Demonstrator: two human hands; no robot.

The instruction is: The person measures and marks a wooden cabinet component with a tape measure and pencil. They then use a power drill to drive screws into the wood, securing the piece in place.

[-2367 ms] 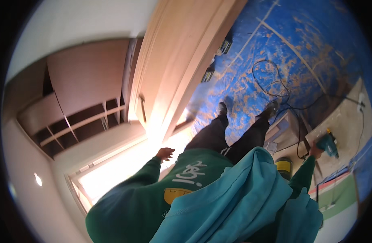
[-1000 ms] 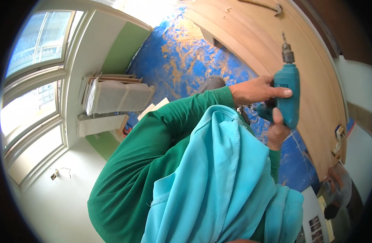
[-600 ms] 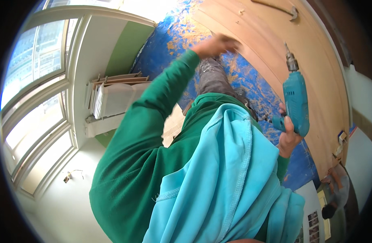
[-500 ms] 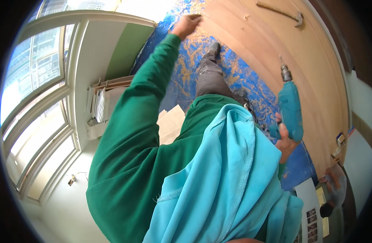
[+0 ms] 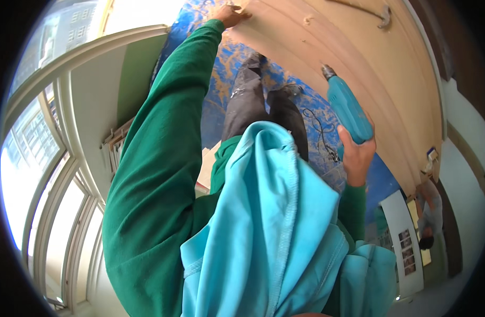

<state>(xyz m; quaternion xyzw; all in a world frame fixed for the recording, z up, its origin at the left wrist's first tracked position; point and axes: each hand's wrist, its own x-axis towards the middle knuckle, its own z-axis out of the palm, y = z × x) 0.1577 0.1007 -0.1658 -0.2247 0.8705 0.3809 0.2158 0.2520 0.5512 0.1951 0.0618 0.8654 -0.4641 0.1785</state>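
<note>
My right hand (image 5: 357, 158) grips a teal power drill (image 5: 348, 108), its chuck and bit angled up and left over a long pale wooden board (image 5: 385, 100). My left hand (image 5: 233, 16) reaches out to the board's far left end, fingers apart on or just at its surface; whether they touch is hard to tell. A hammer (image 5: 385, 16) and small wood shavings (image 5: 308, 20) lie on the board.
Blue floor covering (image 5: 221, 71) with sawdust and a black cable (image 5: 319, 132) lies around my legs. Windows (image 5: 36, 137) and stacked panels (image 5: 115, 145) are on the left. Another person (image 5: 427, 206) is at the lower right, near a pale panel (image 5: 403, 238).
My left hand has left the drill and moved up and away to the board's far end. The drill, in my right hand, has tilted leftward. The view has shifted along the board.
</note>
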